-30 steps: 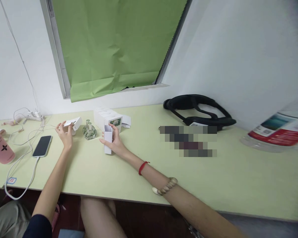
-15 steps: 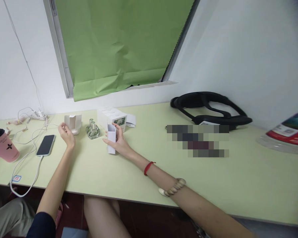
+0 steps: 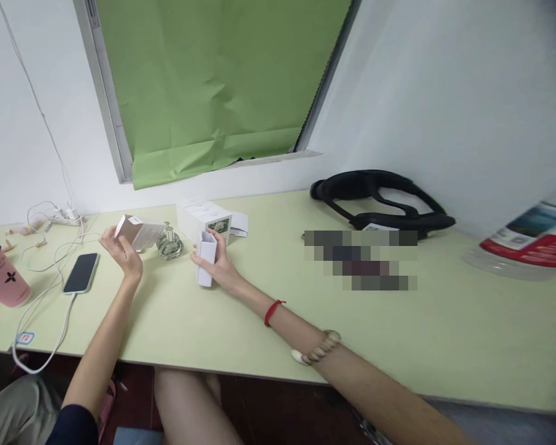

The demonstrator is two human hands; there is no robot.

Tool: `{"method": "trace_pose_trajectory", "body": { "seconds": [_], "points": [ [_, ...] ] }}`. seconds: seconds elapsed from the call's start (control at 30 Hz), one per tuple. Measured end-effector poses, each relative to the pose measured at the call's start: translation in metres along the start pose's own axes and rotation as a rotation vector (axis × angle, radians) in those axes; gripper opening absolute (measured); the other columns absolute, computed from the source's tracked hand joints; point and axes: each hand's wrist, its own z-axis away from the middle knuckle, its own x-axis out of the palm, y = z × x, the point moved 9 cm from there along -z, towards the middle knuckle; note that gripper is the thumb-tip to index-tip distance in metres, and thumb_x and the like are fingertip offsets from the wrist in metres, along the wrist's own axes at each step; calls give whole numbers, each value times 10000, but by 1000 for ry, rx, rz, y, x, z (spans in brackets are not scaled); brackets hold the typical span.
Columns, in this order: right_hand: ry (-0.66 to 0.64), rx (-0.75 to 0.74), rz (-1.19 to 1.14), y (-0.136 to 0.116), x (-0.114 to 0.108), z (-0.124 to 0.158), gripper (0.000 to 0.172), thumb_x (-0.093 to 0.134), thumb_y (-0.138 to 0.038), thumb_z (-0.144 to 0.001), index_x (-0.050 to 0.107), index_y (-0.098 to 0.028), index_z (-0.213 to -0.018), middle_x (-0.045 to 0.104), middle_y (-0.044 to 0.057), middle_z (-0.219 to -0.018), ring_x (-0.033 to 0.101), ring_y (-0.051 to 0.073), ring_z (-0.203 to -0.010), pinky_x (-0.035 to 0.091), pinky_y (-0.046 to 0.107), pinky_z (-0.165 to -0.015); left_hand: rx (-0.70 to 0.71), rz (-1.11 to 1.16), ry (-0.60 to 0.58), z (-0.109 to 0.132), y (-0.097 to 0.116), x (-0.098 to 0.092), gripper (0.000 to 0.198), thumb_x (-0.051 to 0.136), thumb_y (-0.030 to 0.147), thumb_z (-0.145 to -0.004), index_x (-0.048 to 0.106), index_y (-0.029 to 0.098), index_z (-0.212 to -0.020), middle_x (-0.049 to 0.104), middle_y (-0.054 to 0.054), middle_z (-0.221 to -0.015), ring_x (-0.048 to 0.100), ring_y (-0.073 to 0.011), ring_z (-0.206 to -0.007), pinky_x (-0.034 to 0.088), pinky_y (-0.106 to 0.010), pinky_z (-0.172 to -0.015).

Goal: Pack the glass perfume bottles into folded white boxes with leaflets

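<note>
My left hand (image 3: 123, 250) is closed on a small white carton (image 3: 141, 236), which is tilted over with a flap sticking out to the right. In my right hand (image 3: 220, 259) is a narrow white cardboard sleeve (image 3: 206, 262), upright, with fingers and thumb wrapped round it. Between the two hands stands a clear glass perfume bottle (image 3: 170, 244) with green decoration. Just behind my right hand lies a larger white box (image 3: 199, 216) with a green picture on its end and an open flap.
To the left are a phone (image 3: 81, 273) on a white cable, a pink cup (image 3: 4, 278) and a power strip (image 3: 67, 217). A black headset-like frame (image 3: 384, 207) and a large plastic bottle (image 3: 532, 241) stand to the right. The table's front edge runs below my forearms.
My left hand has turned and tilted the small carton, so its flap now points right towards the perfume bottle. My right hand still holds the sleeve upright. The view has shifted slightly.
</note>
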Motion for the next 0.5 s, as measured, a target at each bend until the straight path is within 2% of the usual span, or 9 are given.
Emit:
{"method": "trace_pose_trajectory", "body": {
  "seconds": [0.1,0.23,0.37,0.5],
  "points": [
    [25,27,-47,-2,-2,2,920,728,-566,-665,254,-277,-1398,604,81,-1141,583,268,-1094,468,466,-975,89,22,-48,2,11,4,277,328,440,-968,466,201,-998,464,-70,-998,490,-194,-999,422,-336,-903],
    [78,44,-116,2,-7,2,923,718,-606,-663,281,-252,-1395,644,79,-1099,608,287,-1064,463,497,-993,147,62,-108,3,16,9,351,315,521,-961,455,199,-946,460,-60,-942,510,-186,-925,451,-322,-814],
    [117,25,-99,6,-12,0,784,660,-667,-702,431,-227,-1309,640,104,-1155,601,298,-1090,480,491,-978,68,105,-174,6,16,15,333,343,514,-957,462,203,-943,471,-57,-952,514,-159,-848,451,-262,-671],
    [108,38,-82,7,-12,0,708,607,-707,-716,523,-206,-1209,640,116,-1173,586,305,-1132,474,476,-1002,-8,141,-322,15,18,30,243,452,453,-931,464,212,-960,475,-45,-977,503,-112,-744,388,-194,-524]
  ]
}}
